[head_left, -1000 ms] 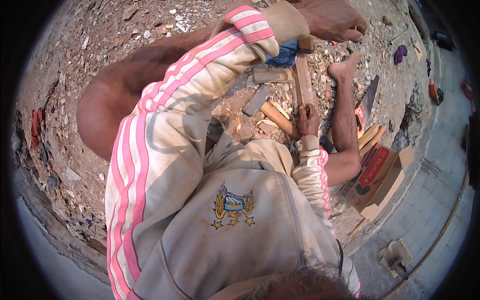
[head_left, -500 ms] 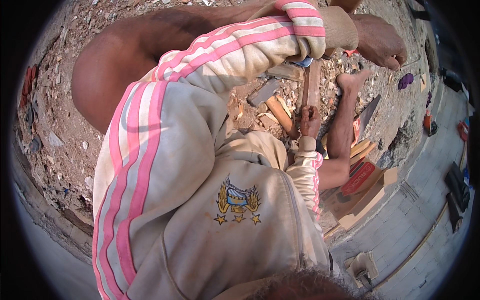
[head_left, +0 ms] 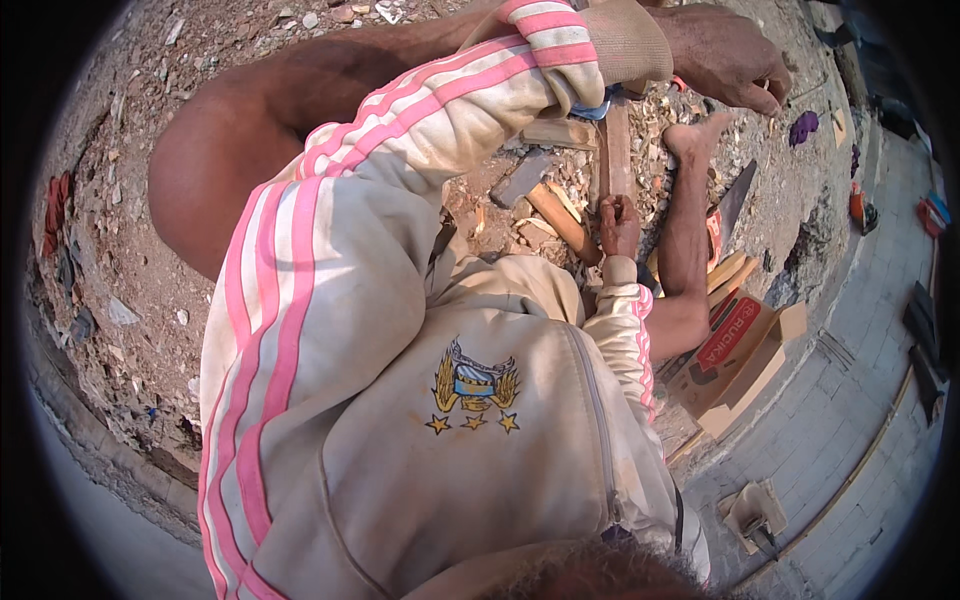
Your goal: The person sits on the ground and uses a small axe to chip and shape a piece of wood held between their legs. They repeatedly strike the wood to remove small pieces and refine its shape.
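Observation:
My left arm, in a dirty cream sleeve with pink stripes, reaches across to the upper right. There my left hand (head_left: 722, 55) is closed with its fingers curled; what they hold, if anything, is hidden. Lower down, my right hand (head_left: 619, 226) is closed at the near end of a long wooden plank (head_left: 617, 150), its fingertips pinched together. Whatever lies between them is too small to make out. Left of this hand are a round brown wooden piece (head_left: 562, 222) and a grey block (head_left: 521, 178). Part of something blue (head_left: 592, 110) shows under my left sleeve.
My bare right leg (head_left: 683, 220) is bent beside the plank. To its right are a saw-like dark blade (head_left: 738, 190) and an open cardboard box (head_left: 745, 345). Wood chips and rubble (head_left: 120, 200) cover the ground, with grey paving (head_left: 850, 370) further right.
The view has tilted slightly, so the scene sits a little higher and more of the box shows. Both hands stay closed in nearly the same places.

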Demonstrator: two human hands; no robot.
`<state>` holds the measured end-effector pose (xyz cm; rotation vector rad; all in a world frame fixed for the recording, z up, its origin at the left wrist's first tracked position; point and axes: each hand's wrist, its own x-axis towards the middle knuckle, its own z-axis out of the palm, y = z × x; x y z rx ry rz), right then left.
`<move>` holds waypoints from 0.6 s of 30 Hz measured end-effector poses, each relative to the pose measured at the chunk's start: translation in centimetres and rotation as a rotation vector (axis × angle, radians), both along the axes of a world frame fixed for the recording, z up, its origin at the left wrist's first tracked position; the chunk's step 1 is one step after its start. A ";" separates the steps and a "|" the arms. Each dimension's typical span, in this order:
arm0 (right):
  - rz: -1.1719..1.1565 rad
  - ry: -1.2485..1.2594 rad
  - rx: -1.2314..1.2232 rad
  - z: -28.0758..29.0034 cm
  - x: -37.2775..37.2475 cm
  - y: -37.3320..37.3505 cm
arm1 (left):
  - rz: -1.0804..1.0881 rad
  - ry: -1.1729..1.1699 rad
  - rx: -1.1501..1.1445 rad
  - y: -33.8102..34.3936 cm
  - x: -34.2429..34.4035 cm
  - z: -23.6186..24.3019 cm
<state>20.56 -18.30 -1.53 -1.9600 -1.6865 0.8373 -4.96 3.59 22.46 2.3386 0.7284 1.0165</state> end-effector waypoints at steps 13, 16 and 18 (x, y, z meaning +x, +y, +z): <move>-0.129 -0.077 0.021 3.5 5.9 -4.6 | -0.133 -0.145 -0.341 -3.4 -0.6 1.9; -0.053 -0.016 -0.119 3.7 2.9 -2.2 | -0.047 0.024 -0.285 -4.2 0.7 1.3; -0.041 0.011 -0.019 3.9 0.9 -1.6 | -0.041 0.052 -0.478 -5.4 1.2 1.6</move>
